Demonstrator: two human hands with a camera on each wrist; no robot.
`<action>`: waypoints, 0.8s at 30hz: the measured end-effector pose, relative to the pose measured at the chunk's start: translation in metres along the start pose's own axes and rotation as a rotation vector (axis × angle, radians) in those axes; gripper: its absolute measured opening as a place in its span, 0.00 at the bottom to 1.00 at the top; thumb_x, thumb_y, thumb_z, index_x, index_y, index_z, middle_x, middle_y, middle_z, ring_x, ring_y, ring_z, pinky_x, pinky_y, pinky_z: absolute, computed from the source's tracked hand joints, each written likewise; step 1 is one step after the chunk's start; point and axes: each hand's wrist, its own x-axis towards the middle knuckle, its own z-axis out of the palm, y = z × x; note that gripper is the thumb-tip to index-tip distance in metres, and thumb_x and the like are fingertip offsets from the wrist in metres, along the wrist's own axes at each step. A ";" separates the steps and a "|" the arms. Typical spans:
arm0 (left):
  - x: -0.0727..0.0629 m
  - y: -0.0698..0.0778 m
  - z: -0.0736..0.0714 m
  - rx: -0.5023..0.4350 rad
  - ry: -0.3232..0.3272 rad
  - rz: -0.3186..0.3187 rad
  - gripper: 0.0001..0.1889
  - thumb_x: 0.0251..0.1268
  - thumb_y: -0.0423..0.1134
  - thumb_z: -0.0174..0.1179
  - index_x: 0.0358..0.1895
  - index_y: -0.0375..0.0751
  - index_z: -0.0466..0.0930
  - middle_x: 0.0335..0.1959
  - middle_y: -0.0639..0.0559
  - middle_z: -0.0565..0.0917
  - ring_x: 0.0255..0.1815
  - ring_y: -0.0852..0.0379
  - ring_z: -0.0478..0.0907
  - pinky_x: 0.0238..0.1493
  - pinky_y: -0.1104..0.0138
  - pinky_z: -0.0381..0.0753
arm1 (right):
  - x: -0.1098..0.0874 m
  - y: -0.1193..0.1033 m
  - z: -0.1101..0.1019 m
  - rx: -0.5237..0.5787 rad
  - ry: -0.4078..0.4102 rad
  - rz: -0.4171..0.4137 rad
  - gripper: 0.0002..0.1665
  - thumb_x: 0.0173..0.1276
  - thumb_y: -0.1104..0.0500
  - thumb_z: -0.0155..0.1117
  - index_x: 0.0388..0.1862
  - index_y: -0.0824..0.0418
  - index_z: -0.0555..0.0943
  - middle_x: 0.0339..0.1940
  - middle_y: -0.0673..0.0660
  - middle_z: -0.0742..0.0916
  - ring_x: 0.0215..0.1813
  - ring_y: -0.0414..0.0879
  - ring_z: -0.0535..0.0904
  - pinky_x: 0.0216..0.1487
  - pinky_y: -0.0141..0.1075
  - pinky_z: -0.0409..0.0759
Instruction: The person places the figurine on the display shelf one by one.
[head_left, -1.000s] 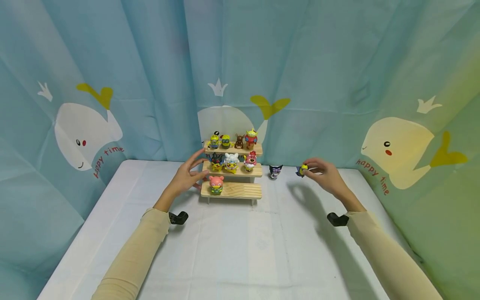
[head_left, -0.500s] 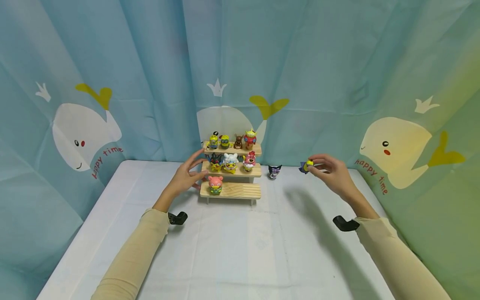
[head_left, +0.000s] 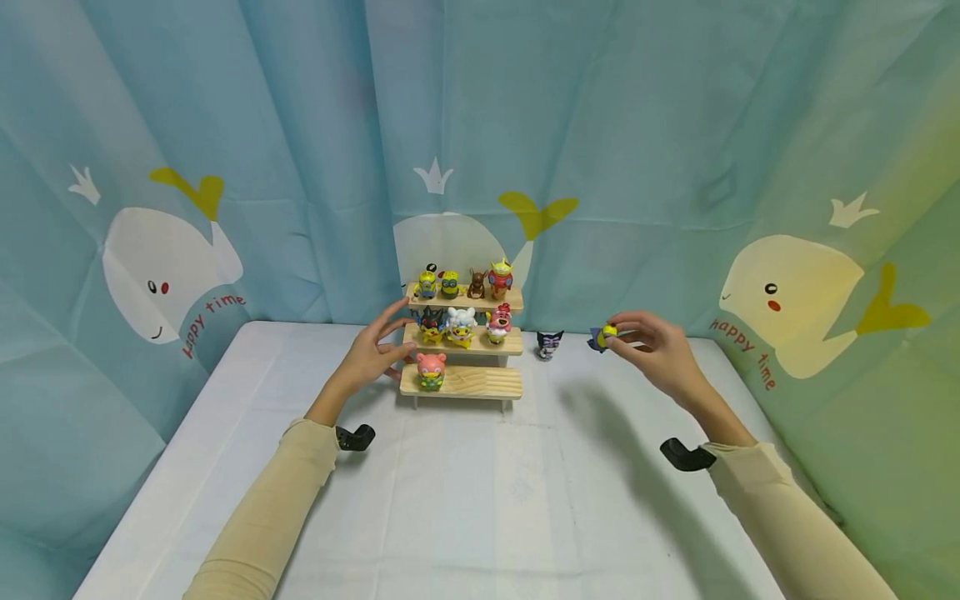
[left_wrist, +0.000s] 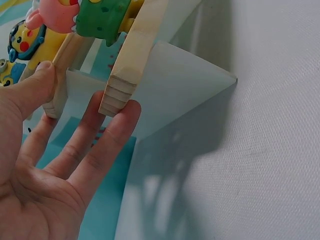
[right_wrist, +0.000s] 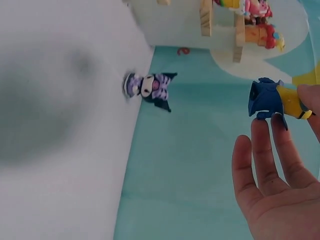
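My left hand (head_left: 367, 354) holds the left end of a three-tier wooden display stand (head_left: 480, 383). In the left wrist view, the thumb (left_wrist: 40, 85) presses one plank's end and fingertips touch the plank ends. The right hand (head_left: 660, 350) pinches a small yellow-and-blue figurine (right_wrist: 277, 100), raised over the table to the right of the stand. Below it in the right wrist view, fingertips (right_wrist: 260, 130) reach its blue, hollow-looking end. A black-and-purple figurine (head_left: 549, 344) stands on the table between the stand and that hand.
A pink-headed figurine (head_left: 431, 371) stands at the left of the lowest tier. Several more figurines, among them a pink bear-like one (head_left: 498, 323) and a brown one (head_left: 477, 283), fill the upper tiers. Behind the white table (head_left: 480, 500) hangs a blue whale-print curtain (head_left: 637, 167).
The right hand drew slightly right and toward me with the figurine, then shifted back left a little. The figurine tilted in its grip. The left hand stays on the stand.
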 end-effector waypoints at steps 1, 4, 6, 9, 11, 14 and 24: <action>0.000 0.000 0.000 0.000 0.000 0.000 0.42 0.76 0.30 0.60 0.85 0.56 0.49 0.79 0.33 0.61 0.53 0.26 0.82 0.37 0.27 0.77 | 0.000 -0.001 0.002 0.006 -0.003 -0.003 0.17 0.72 0.63 0.70 0.58 0.64 0.82 0.50 0.65 0.88 0.47 0.41 0.86 0.46 0.25 0.83; 0.000 0.000 0.000 0.000 0.002 -0.001 0.42 0.76 0.30 0.60 0.85 0.56 0.49 0.79 0.33 0.60 0.52 0.26 0.82 0.37 0.27 0.77 | 0.001 -0.005 0.009 0.018 -0.022 -0.015 0.18 0.72 0.64 0.70 0.58 0.64 0.82 0.51 0.65 0.88 0.48 0.42 0.86 0.46 0.25 0.84; 0.000 0.001 0.000 0.001 0.004 -0.003 0.42 0.76 0.30 0.60 0.85 0.56 0.49 0.79 0.33 0.60 0.52 0.27 0.82 0.37 0.27 0.77 | 0.003 -0.008 0.014 0.024 -0.037 -0.023 0.18 0.72 0.63 0.70 0.59 0.64 0.82 0.51 0.65 0.87 0.49 0.44 0.86 0.46 0.25 0.83; 0.000 0.002 0.001 0.010 0.008 -0.005 0.42 0.76 0.31 0.60 0.85 0.56 0.50 0.79 0.34 0.61 0.52 0.28 0.83 0.37 0.28 0.78 | 0.005 -0.011 0.025 0.027 -0.060 -0.024 0.17 0.73 0.63 0.70 0.58 0.63 0.82 0.51 0.64 0.88 0.49 0.48 0.86 0.46 0.26 0.84; -0.001 0.003 0.001 0.016 0.010 -0.007 0.41 0.76 0.31 0.61 0.84 0.56 0.50 0.79 0.36 0.62 0.52 0.29 0.83 0.37 0.28 0.78 | 0.007 -0.012 0.033 0.023 -0.074 -0.024 0.18 0.73 0.62 0.70 0.59 0.64 0.82 0.52 0.63 0.88 0.49 0.50 0.85 0.47 0.26 0.84; 0.000 0.002 0.001 0.017 0.012 -0.014 0.41 0.76 0.31 0.61 0.84 0.57 0.50 0.79 0.37 0.63 0.52 0.30 0.84 0.38 0.29 0.79 | 0.009 -0.016 0.045 0.026 -0.095 -0.023 0.18 0.73 0.61 0.70 0.59 0.63 0.82 0.53 0.61 0.87 0.50 0.52 0.86 0.47 0.29 0.85; 0.009 -0.025 -0.005 0.017 0.022 -0.008 0.43 0.76 0.33 0.61 0.84 0.65 0.49 0.80 0.40 0.62 0.52 0.36 0.85 0.36 0.30 0.80 | 0.017 -0.028 0.086 0.104 -0.140 -0.025 0.18 0.72 0.61 0.71 0.58 0.62 0.83 0.50 0.60 0.89 0.51 0.55 0.86 0.47 0.34 0.86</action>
